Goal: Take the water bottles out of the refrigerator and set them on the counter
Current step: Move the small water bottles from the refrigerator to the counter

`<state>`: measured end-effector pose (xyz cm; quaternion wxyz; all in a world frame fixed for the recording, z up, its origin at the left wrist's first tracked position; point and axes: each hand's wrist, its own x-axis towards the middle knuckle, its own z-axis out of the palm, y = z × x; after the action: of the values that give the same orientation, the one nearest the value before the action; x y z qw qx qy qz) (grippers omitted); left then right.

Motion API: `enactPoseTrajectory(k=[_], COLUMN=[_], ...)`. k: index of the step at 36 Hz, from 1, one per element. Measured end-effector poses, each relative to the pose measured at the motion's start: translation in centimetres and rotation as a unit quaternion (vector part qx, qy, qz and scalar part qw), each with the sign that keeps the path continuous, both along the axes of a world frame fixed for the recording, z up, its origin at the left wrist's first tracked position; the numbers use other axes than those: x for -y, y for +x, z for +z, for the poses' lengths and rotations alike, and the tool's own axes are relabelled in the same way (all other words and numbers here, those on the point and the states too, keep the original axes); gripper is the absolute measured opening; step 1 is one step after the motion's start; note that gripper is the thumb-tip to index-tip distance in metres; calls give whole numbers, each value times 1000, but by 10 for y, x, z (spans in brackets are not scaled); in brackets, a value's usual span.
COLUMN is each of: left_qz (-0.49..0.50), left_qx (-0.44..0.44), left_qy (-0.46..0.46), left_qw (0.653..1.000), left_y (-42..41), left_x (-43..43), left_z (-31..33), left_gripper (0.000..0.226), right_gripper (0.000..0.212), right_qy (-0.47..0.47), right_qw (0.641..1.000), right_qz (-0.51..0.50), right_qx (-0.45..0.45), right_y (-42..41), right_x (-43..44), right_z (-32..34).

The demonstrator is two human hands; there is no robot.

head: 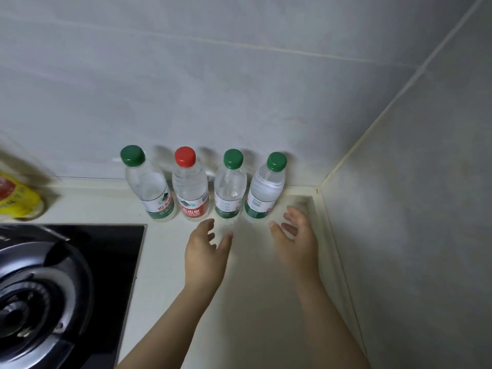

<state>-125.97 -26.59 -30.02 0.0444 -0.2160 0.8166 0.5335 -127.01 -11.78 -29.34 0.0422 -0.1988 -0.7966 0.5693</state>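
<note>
Both loose, fingers spread, holding nothing: left hand (206, 251) and right hand (295, 241), over the cream counter (253, 302) strip between the black glass gas hob (117, 262) edge and a raised cream ledge (323, 235). Just beyond, right of the hob's far corner, against the grey tiled wall (239, 89): three green-capped clear plastic water bottles (230, 187), one red-capped bottle (190, 187), upright, one row.

Leftmost bottle (149, 187): green cap, green-and-white label | second bottle (190, 191): red cap, red label | third bottle (229, 187): green cap, green label | rightmost bottle (266, 190): green cap, green label, nearest the corner | all four: clear plastic, capped, upright, one close row on cream counter (253, 288) along the wall (239, 89)
</note>
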Motion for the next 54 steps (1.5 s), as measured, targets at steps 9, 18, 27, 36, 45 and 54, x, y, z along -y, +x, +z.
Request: enactPoseTrajectory(k=[9, 18, 27, 36, 45, 54], left_qz=[9, 29, 157, 286, 428, 512], left_qx=[-74, -166, -198, -231, -242, -232], left_qy=[79, 59, 21, -41, -87, -134], left_qw=[994, 984, 967, 929, 866, 816], left_y=[75, 148, 248, 350, 492, 648], left_x=[15, 45, 81, 133, 196, 238], left_z=[71, 133, 160, 190, 212, 228], left_gripper=[37, 31, 31, 30, 27, 29], right_gripper=[27, 22, 20, 22, 23, 23], right_qy=[-49, -79, -104, -113, -146, -148], right_qw=[997, 983, 943, 876, 787, 684], right_qz=[49, 131, 302, 457, 590, 706], right_qx=[-32, -101, -96, -106, -100, -109], right_y=[74, 130, 176, 246, 361, 513], right_x=[13, 40, 95, 182, 282, 359], right_z=[64, 124, 154, 184, 204, 217])
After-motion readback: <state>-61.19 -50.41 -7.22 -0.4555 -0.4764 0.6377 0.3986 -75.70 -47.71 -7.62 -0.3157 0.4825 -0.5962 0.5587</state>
